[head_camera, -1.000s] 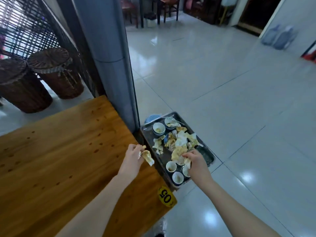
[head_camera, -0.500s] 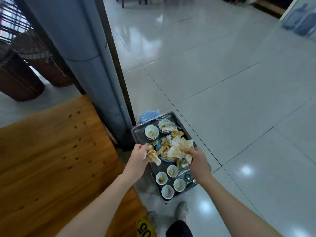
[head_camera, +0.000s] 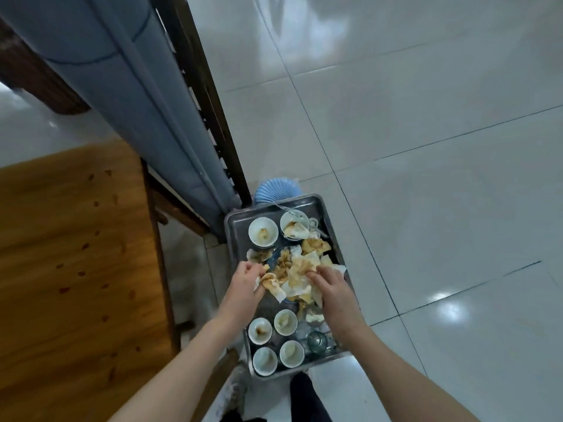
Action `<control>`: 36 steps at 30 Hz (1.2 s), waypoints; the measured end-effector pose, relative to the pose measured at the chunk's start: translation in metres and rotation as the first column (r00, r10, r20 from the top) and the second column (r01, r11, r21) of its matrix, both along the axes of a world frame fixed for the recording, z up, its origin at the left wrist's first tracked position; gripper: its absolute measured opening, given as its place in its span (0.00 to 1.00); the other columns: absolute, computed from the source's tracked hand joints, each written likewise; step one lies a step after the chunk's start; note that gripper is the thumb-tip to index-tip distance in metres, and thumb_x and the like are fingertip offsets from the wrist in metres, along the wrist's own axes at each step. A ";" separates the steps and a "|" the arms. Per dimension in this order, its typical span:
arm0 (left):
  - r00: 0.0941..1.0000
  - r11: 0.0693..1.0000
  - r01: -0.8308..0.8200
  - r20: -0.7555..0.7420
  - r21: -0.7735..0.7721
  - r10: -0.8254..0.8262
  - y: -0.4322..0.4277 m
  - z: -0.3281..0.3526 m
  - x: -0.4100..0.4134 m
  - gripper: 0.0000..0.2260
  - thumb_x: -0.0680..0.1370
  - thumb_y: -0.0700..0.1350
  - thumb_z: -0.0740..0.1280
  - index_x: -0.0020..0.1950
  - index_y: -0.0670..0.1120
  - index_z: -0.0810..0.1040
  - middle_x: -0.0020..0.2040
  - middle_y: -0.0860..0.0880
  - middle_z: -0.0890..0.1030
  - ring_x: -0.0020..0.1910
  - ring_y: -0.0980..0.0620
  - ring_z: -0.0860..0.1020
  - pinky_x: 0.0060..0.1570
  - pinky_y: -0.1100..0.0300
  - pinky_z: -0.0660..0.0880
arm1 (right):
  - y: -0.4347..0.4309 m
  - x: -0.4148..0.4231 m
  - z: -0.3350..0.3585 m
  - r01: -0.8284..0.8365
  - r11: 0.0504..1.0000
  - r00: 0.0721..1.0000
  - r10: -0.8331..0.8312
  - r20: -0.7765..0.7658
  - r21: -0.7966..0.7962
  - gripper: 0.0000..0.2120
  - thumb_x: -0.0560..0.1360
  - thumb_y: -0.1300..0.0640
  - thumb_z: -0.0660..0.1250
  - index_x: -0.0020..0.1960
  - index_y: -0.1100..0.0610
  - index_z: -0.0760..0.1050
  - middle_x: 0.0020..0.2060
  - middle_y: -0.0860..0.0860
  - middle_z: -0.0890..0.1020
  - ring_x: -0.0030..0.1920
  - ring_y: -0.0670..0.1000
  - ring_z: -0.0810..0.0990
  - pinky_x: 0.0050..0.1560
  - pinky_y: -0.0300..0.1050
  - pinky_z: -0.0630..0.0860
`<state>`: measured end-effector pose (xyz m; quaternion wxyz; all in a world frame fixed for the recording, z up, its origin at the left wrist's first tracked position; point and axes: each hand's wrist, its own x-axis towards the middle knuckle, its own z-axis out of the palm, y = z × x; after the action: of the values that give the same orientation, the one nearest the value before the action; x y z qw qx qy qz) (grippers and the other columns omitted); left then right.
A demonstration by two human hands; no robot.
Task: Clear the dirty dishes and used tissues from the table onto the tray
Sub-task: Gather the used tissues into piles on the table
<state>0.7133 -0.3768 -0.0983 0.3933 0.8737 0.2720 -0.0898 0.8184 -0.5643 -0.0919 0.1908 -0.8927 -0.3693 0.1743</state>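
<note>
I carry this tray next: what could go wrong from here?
The tissue heap is piled loosely, reaching the tray rim; pieces, like the tissue in the left hand, may slide off. The small cups stand crowded at the near end beside a glass and could knock together if jolted.

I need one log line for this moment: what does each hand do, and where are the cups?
left hand: grips tissue over tray | right hand: on tissue pile, grip unclear | cups: on tray
</note>
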 end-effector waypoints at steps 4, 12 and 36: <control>1.000 1.000 -0.005 -0.027 -0.013 0.004 -0.003 -0.017 0.018 0.07 0.79 0.40 0.64 0.57 0.46 0.75 0.57 0.51 0.68 0.52 0.53 0.72 0.54 0.59 0.72 | 0.002 0.017 -0.021 -0.020 1.000 1.000 0.021 0.010 -0.020 0.36 0.44 0.73 0.81 0.52 0.63 0.81 0.48 0.59 0.82 0.45 0.59 0.82 0.41 0.46 0.80; 0.998 0.996 0.025 -0.053 -0.082 -0.029 -0.005 -0.039 0.049 0.17 0.78 0.43 0.67 0.67 0.48 0.71 0.71 0.49 0.64 0.68 0.51 0.67 0.68 0.61 0.63 | 0.010 0.035 -0.060 0.094 0.995 0.977 -0.100 -0.187 -0.045 0.31 0.68 0.74 0.67 0.69 0.58 0.70 0.70 0.57 0.68 0.66 0.57 0.70 0.58 0.44 0.72; 0.939 0.969 -0.068 -0.313 0.237 0.142 0.012 0.031 -0.042 0.30 0.83 0.53 0.56 0.78 0.58 0.42 0.80 0.52 0.43 0.78 0.47 0.45 0.74 0.42 0.48 | 0.037 0.013 0.005 -0.181 0.977 0.983 0.180 -0.025 -0.114 0.27 0.79 0.58 0.59 0.75 0.48 0.57 0.75 0.50 0.60 0.75 0.52 0.55 0.74 0.52 0.52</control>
<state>0.6709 -0.3651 -0.0675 0.2466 0.8692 0.3884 -0.1812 0.8312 -0.5272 -0.0867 0.1246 -0.8638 -0.4366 0.2184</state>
